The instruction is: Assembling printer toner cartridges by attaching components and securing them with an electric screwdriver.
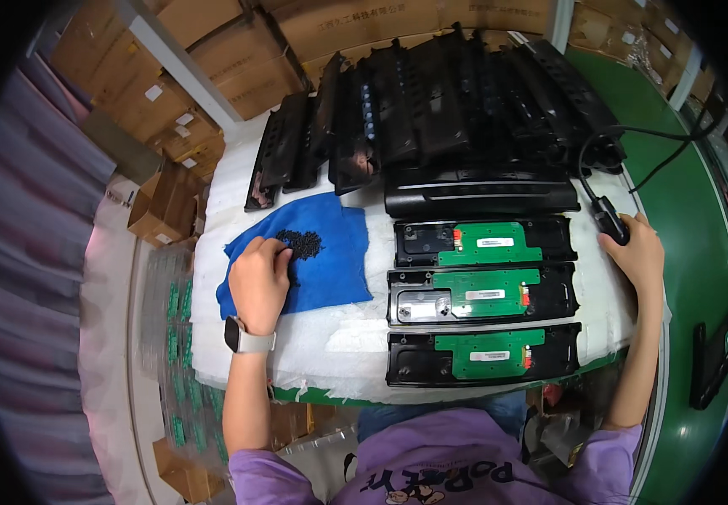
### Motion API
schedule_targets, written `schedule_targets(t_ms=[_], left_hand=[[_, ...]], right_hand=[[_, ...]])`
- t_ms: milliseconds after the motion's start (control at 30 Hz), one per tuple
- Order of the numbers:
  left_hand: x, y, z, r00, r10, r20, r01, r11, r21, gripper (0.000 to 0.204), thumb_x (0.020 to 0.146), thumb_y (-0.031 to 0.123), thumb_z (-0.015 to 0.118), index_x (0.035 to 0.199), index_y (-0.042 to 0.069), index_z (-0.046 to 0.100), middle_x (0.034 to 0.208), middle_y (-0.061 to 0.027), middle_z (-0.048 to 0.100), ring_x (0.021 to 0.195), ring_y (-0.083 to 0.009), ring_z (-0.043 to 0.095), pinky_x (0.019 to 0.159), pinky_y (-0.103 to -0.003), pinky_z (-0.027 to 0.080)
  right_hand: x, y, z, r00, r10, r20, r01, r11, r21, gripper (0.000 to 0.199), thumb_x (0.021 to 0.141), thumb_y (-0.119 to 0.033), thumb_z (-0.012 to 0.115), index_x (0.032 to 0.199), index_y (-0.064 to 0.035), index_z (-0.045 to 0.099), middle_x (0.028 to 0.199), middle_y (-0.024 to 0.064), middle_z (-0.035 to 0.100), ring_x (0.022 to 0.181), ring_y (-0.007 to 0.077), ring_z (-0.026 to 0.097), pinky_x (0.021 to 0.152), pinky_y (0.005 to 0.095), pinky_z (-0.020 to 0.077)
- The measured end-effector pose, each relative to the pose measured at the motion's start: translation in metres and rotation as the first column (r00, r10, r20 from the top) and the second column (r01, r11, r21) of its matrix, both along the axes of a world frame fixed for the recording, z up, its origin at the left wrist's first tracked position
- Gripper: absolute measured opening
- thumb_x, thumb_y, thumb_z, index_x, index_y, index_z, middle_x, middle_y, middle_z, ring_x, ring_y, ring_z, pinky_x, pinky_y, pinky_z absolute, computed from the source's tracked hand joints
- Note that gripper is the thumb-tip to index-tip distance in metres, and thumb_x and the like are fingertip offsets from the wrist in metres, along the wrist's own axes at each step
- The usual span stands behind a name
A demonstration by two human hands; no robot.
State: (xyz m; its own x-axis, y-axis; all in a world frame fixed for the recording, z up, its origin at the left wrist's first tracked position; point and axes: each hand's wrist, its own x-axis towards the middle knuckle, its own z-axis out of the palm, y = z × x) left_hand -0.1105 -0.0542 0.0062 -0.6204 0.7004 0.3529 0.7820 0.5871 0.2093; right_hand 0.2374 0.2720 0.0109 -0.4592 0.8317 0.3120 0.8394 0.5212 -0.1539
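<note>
On a blue cloth (330,282) lies a heap of small black screws (303,244). My left hand (260,282) rests at the heap's near left edge, thumb and fingertips pressed together; whatever they pinch is too small to make out. At the right side of the table, my right hand (637,252) is wrapped round a black corded electric screwdriver (610,220). Between the hands, three black plastic housings with green circuit boards lie in a column: a far one (486,242), a middle one (482,295) and a near one (482,355).
Behind the boards lies a long black housing (482,194). Many more black housings (431,109) are piled along the far side of the white-covered table (356,338). The screwdriver's cable (658,130) loops off to the right. Cardboard boxes (238,67) stand beyond.
</note>
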Motion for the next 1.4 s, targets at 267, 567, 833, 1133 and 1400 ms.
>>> schedule_targets(t_ms=[267, 567, 833, 1133, 1400], left_hand=[[-0.004, 0.0, -0.008, 0.827, -0.18, 0.533, -0.138, 0.853, 0.503, 0.016, 0.087, 0.011, 0.055, 0.087, -0.002, 0.063, 0.069, -0.0036, 0.059, 0.053, -0.0074, 0.049, 0.049, -0.019, 0.04], [0.014, 0.031, -0.004, -0.106, -0.698, 0.708, -0.5, 0.653, 0.569, 0.016, 0.087, 0.01, 0.051, 0.095, -0.003, 0.057, 0.077, -0.0053, 0.056, 0.064, -0.0098, 0.046, 0.057, -0.022, 0.039], [0.063, 0.104, 0.01, -0.36, -0.634, 0.684, -0.29, 0.773, 0.564, 0.015, 0.086, 0.008, 0.053, 0.097, -0.002, 0.056, 0.08, -0.0056, 0.057, 0.066, -0.0081, 0.048, 0.062, -0.021, 0.042], [0.084, 0.09, 0.005, -0.377, -0.639, 0.67, -0.344, 0.768, 0.54, 0.014, 0.089, 0.009, 0.048, 0.095, -0.002, 0.054, 0.081, -0.0058, 0.056, 0.064, -0.0079, 0.045, 0.06, -0.022, 0.037], [0.084, 0.087, -0.002, -0.385, -0.628, 0.676, -0.318, 0.778, 0.541, 0.012, 0.088, 0.009, 0.051, 0.095, -0.001, 0.054, 0.082, -0.0059, 0.056, 0.063, -0.0072, 0.043, 0.059, -0.022, 0.037]], right_hand=[[0.023, 0.003, 0.011, 0.991, -0.016, -0.134, -0.012, 0.978, -0.207, 0.042, 0.06, -0.027, 0.072, 0.087, 0.0044, 0.064, 0.068, 0.0163, 0.062, 0.062, 0.0254, 0.061, 0.063, 0.033, 0.047], [0.029, -0.016, 0.06, 0.153, 0.034, -0.988, -0.752, 0.653, -0.094, 0.057, 0.086, -0.036, 0.048, 0.122, 0.0066, 0.04, 0.083, 0.0078, 0.05, 0.07, 0.0135, 0.048, 0.066, 0.0269, 0.0434], [-0.093, -0.047, 0.123, -0.114, -0.067, -0.991, -0.99, -0.08, 0.119, 0.059, 0.087, -0.039, 0.044, 0.124, 0.0055, 0.031, 0.067, 0.0022, 0.043, 0.046, 0.0112, 0.041, 0.053, 0.0271, 0.0403], [-0.128, -0.063, 0.114, -0.236, 0.028, -0.971, -0.967, -0.106, 0.232, 0.057, 0.086, -0.05, 0.046, 0.118, -0.0038, 0.037, 0.065, -0.002, 0.047, 0.045, 0.0097, 0.044, 0.056, 0.0262, 0.0418], [-0.137, -0.06, 0.098, -0.271, -0.094, -0.958, -0.954, -0.106, 0.28, 0.055, 0.087, -0.049, 0.045, 0.119, -0.0056, 0.038, 0.067, -0.0017, 0.047, 0.048, 0.0101, 0.045, 0.06, 0.0272, 0.042]])
